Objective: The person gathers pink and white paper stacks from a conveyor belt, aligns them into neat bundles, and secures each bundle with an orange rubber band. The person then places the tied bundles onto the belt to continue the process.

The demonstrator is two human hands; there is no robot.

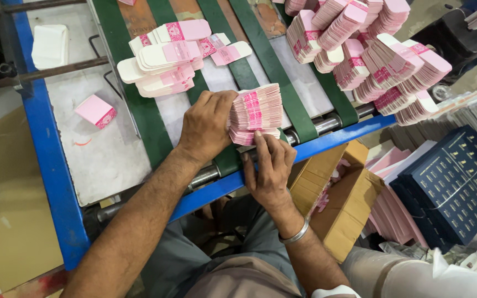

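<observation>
A thick stack of pink-and-white flat carton blanks (258,110) stands on edge at the near end of a conveyor with green belts (274,66). My left hand (205,127) presses against the stack's left side. My right hand (269,163) grips it from below, fingers on its lower edge. More flattened blanks (169,58) lie fanned out farther up the belts. A large heap of bundled blanks (371,49) is piled at the far right of the conveyor.
The conveyor has a blue frame (51,160). A single pink carton (96,110) and a white stack (49,45) lie on the grey plate to the left. An open cardboard box (340,204) and dark blue printed sheets (454,182) sit at lower right.
</observation>
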